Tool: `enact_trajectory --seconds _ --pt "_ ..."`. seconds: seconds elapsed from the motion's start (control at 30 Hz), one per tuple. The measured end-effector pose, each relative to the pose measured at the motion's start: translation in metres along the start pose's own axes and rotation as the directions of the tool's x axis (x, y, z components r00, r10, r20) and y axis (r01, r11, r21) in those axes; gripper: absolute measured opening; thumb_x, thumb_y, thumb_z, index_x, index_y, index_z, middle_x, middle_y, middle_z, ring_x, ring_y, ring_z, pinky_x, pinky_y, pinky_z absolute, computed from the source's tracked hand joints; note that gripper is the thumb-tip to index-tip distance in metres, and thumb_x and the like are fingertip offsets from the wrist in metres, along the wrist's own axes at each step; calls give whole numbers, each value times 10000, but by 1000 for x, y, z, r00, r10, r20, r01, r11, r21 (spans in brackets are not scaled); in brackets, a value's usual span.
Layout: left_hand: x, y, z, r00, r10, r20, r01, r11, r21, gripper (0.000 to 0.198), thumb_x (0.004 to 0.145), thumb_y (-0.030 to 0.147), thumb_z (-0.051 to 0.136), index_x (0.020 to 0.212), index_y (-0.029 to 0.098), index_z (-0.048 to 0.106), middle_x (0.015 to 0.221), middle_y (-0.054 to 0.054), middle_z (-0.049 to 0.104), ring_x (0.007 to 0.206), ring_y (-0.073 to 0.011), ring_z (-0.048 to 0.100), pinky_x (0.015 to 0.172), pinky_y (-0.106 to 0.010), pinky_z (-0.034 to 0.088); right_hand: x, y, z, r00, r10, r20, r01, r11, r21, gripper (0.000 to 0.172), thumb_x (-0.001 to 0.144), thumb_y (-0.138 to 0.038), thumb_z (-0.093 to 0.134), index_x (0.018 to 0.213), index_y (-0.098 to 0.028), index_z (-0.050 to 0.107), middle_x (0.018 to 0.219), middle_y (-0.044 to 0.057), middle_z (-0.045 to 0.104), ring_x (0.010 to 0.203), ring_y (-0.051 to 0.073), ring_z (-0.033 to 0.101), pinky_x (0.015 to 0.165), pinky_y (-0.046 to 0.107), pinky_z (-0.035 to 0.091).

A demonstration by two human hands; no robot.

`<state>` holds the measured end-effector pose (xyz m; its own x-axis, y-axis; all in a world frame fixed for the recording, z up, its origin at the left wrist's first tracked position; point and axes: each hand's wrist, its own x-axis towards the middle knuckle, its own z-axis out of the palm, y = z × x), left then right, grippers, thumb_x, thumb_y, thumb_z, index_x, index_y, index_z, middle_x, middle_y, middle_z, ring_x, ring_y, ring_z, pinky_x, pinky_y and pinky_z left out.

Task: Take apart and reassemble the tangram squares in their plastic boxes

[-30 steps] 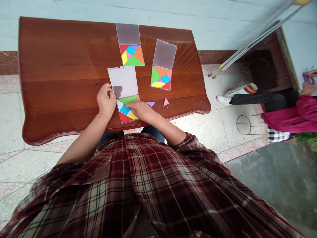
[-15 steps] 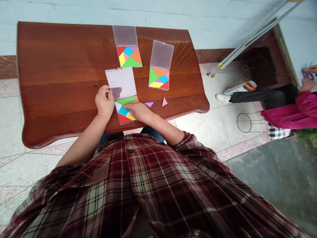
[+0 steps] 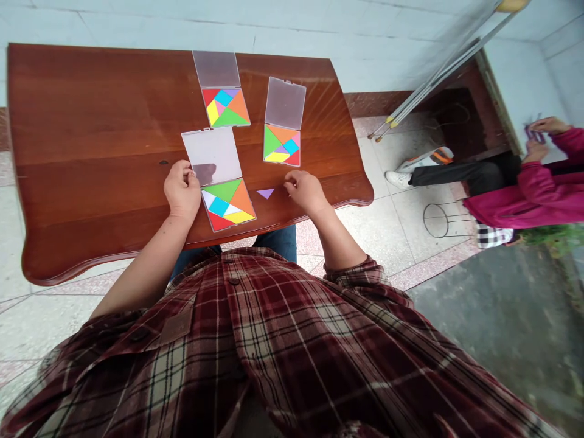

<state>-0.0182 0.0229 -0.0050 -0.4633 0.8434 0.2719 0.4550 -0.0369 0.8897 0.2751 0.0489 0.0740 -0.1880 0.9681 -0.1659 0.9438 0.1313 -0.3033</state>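
The nearest tangram case (image 3: 214,155) lies open at the table's front edge, its clear lid folded back. Green, orange, blue, yellow and red pieces fill its tray, with two white gaps showing. My left hand (image 3: 182,191) rests at the case's left edge by the hinge, fingers curled in; whatever they pinch, if anything, is hidden. To the right, a purple triangle (image 3: 265,193) lies loose on the wood. Just beyond it, my right hand (image 3: 305,190) is down at the table with fingertips bunched, covering the spot where a pink triangle lay. That piece is hidden from view.
Two more open tangram cases with full trays, one at the back (image 3: 225,108) and one at the right (image 3: 281,146), lie on the brown wooden table (image 3: 100,134). Crutches (image 3: 424,79) lean at the wall. A seated person in a magenta top (image 3: 524,198) is at far right.
My right hand has left the near tray and moved right, past the purple triangle, onto the pink triangle's place. My left hand stays by the case. The whole view has shifted slightly.
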Motion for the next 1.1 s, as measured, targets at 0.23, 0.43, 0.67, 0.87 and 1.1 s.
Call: enact_trajectory --seconds 0.23,0.43,0.67,0.87,1.1 --pt "-1 9 -2 1000 16 -2 -16 997 74 76 822 194 536 890 186 568 743 9 606 710 -128 613 821 -293 523 0 -25 16 963 -217 161 221 975 -3 243 834 -165 599 1065 -190 667 1132 90 632 996 225 590 851 333 445" --pt "-1 5 -1 999 37 -1 -37 996 79 54 823 172 542 866 186 572 723 20 588 672 -117 603 831 -301 525 7 -27 16 954 -213 210 231 971 -66 226 841 -168 611 1063 -182 653 1110 86 619 909 209 581 762 308 425" --pt "-1 3 -1 1000 29 13 -30 996 80 102 828 162 520 919 178 564 752 9 597 719 -131 619 843 -310 517 8 -26 15 956 -199 218 215 975 -52 214 833 -176 639 1047 -173 645 1096 87 621 900 206 576 751 303 412" --pt "0 3 -1 1000 -5 5 4 997 71 111 832 187 514 932 180 560 769 -4 614 716 -139 620 786 -301 519 6 -27 16 958 -205 202 214 977 -23 204 825 -175 633 1029 -179 647 1080 88 625 932 217 574 766 311 417" --pt "0 4 -2 1000 -22 10 21 997 77 129 848 259 527 945 181 561 781 -14 615 725 -153 625 818 -330 519 9 12 7 999 -25 -29 26 998 58 167 835 -188 583 993 -181 639 1022 79 649 874 207 585 790 329 436"
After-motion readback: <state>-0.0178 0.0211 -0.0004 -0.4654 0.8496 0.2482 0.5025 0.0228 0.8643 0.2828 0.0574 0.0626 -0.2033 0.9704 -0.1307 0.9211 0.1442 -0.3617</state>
